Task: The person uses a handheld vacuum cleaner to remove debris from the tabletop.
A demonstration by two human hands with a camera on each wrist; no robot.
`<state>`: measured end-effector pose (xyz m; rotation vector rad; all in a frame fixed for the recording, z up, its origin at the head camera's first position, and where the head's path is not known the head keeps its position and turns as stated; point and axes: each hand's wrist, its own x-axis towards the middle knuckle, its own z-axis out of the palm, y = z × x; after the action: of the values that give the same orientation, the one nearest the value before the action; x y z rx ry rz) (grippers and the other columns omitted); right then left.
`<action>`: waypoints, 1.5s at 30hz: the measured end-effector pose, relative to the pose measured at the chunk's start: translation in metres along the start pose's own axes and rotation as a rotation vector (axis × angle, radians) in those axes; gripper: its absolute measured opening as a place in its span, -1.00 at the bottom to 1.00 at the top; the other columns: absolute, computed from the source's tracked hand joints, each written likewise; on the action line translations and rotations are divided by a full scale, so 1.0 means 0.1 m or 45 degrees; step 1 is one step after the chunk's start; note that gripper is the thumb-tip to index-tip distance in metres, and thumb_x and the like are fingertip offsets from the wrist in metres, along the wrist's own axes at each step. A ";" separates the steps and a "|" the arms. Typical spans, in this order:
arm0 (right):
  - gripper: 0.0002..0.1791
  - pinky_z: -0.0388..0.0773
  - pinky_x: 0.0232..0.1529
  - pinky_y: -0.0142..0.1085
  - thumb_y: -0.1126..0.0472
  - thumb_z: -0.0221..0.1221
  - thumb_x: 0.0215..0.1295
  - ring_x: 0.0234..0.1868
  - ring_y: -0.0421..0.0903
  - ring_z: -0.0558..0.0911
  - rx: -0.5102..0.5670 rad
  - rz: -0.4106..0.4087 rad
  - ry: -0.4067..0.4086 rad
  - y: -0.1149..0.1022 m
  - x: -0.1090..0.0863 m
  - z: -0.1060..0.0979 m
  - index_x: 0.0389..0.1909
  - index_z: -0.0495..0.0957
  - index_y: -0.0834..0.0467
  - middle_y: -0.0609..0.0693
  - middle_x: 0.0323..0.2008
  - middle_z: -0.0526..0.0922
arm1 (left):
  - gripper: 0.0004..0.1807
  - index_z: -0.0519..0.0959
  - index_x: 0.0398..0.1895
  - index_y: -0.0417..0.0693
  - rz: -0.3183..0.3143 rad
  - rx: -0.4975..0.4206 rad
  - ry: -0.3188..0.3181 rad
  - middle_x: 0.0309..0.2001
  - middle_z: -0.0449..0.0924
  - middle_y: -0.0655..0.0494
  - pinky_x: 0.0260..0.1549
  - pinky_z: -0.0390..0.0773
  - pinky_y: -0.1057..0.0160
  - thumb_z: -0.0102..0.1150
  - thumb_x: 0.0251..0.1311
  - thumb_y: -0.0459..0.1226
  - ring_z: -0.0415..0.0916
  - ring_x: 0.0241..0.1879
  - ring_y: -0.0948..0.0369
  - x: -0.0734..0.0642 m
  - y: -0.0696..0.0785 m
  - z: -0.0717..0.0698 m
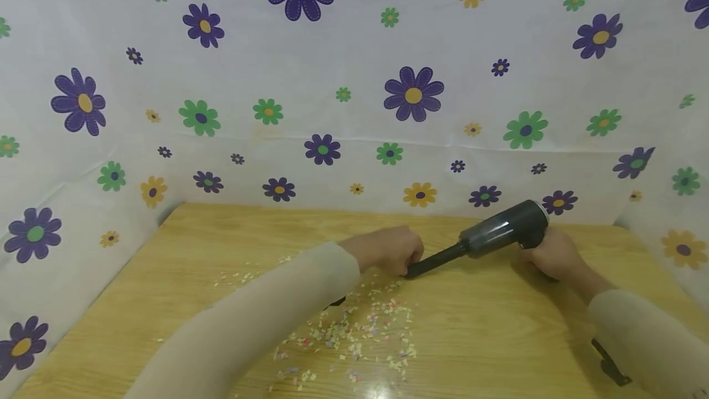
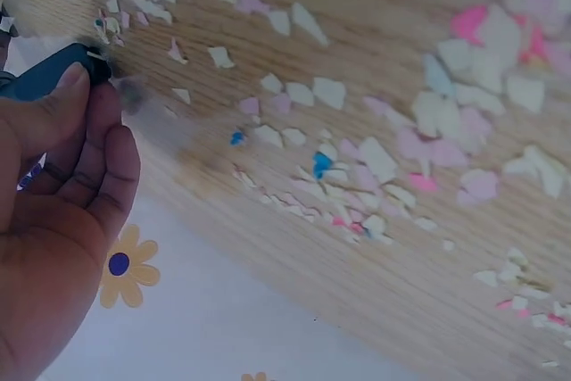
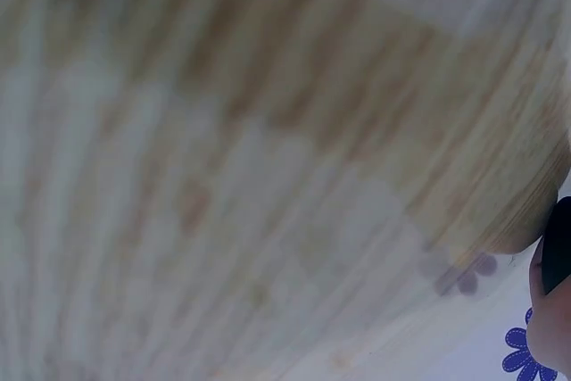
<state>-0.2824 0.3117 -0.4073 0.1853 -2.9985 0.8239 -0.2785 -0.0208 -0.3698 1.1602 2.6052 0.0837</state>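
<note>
A dark handheld vacuum cleaner [image 1: 501, 229] slants across the right half of the table in the head view, its narrow nozzle [image 1: 437, 260] pointing down to the left. My right hand [image 1: 556, 254] grips its handle at the far end. At the nozzle's tip, my left hand [image 1: 396, 250] pinches the tube between thumb and fingers, as the left wrist view shows with the hand [image 2: 67, 176] at its left edge. Paper scraps [image 1: 354, 331], mostly cream with some pink and blue, lie scattered below and left of the tip. In the right wrist view, only a sliver of the right hand [image 3: 549, 332] appears.
The wooden table [image 1: 498, 337] ends at the back and sides against a white flower-printed cloth [image 1: 343, 60]. My left forearm [image 1: 249, 319] crosses over part of the scraps and hides some. A few scraps [image 1: 235, 277] lie farther back on the left.
</note>
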 end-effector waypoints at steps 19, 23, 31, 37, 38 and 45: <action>-0.76 0.30 -0.53 -0.28 0.20 0.30 -0.06 -0.56 -0.10 0.41 0.001 -0.037 0.020 -0.01 -0.23 0.03 -0.57 0.43 0.24 -0.03 -0.64 0.48 | -0.79 0.48 -0.49 0.02 -0.049 0.094 -0.159 -0.60 0.34 0.25 -0.58 0.26 0.36 0.24 0.18 -0.44 0.18 -0.58 0.30 -0.13 0.29 0.09; -0.78 0.32 -0.56 -0.30 0.21 0.29 -0.07 -0.59 -0.12 0.43 0.011 -0.034 0.009 0.05 -0.27 0.00 -0.59 0.44 0.21 -0.07 -0.69 0.48 | -0.80 0.49 -0.46 0.02 -0.046 0.083 -0.146 -0.54 0.43 0.23 -0.55 0.34 0.38 0.26 0.16 -0.45 0.27 -0.53 0.30 -0.13 0.36 0.08; -0.76 0.35 -0.56 -0.30 0.21 0.31 -0.03 -0.62 -0.12 0.47 0.034 -0.035 0.007 0.00 -0.31 -0.01 -0.58 0.45 0.24 -0.06 -0.73 0.51 | -0.81 0.53 -0.42 0.01 -0.081 0.053 -0.183 -0.52 0.51 0.22 -0.61 0.39 0.39 0.28 0.12 -0.46 0.33 -0.57 0.31 -0.18 0.40 0.07; -0.77 0.38 -0.61 -0.32 0.23 0.29 -0.02 -0.67 -0.13 0.47 0.085 -0.053 0.007 -0.06 -0.33 0.05 -0.61 0.42 0.20 -0.08 -0.76 0.48 | -0.86 0.52 -0.38 0.00 -0.097 0.135 -0.210 -0.52 0.51 0.23 -0.57 0.36 0.38 0.28 0.17 -0.40 0.32 -0.56 0.31 -0.21 0.39 0.11; -0.78 0.38 -0.61 -0.32 0.22 0.28 -0.02 -0.67 -0.13 0.47 0.083 -0.062 0.006 -0.07 -0.33 0.06 -0.62 0.42 0.20 -0.08 -0.76 0.48 | -0.86 0.53 -0.36 0.00 -0.103 0.147 -0.214 -0.50 0.53 0.23 -0.55 0.38 0.38 0.28 0.17 -0.40 0.33 -0.55 0.31 -0.22 0.39 0.12; -0.78 0.37 -0.61 -0.32 0.21 0.29 -0.07 -0.70 -0.14 0.48 0.056 -0.075 0.029 -0.11 -0.33 0.07 -0.65 0.45 0.20 -0.10 -0.81 0.49 | -0.87 0.54 -0.35 0.00 -0.087 0.137 -0.204 -0.50 0.52 0.22 -0.55 0.35 0.37 0.28 0.17 -0.41 0.31 -0.54 0.31 -0.27 0.39 0.13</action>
<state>-0.2487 0.3022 -0.4097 0.2618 -2.9404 0.8801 -0.2301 -0.0153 -0.3689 1.0641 2.5309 -0.1589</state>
